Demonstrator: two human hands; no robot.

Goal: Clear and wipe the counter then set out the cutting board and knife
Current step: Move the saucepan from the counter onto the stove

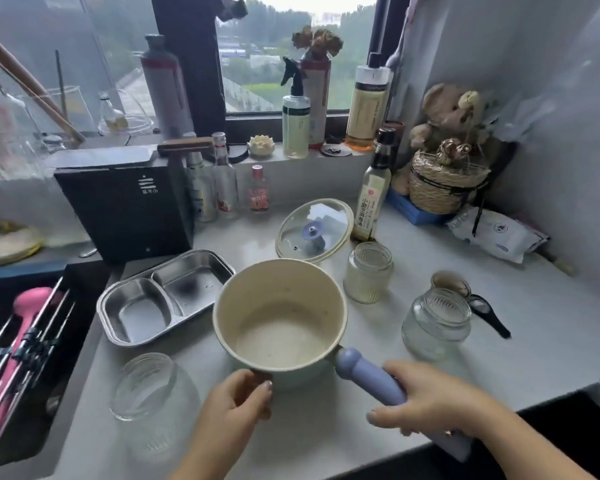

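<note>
A cream saucepan (279, 320) with a lilac handle (368, 374) stands at the front of the pale counter (534, 341). My right hand (430, 400) is wrapped around the handle. My left hand (239, 400) grips the pan's near rim and wall. The pan looks empty. A cleaver (118, 154) with a wooden handle lies flat on top of a black box (125, 213) at the back left. No cutting board or cloth shows.
Around the pan: a steel two-compartment tray (163, 296), a glass lid (314, 230), three glass jars (368, 271) (435, 320) (153, 393), a black spoon (489, 315). Bottles line the back and sill. A wicker basket (444, 188) and wipes pack (496, 233) sit right; the sink (25, 341) lies left.
</note>
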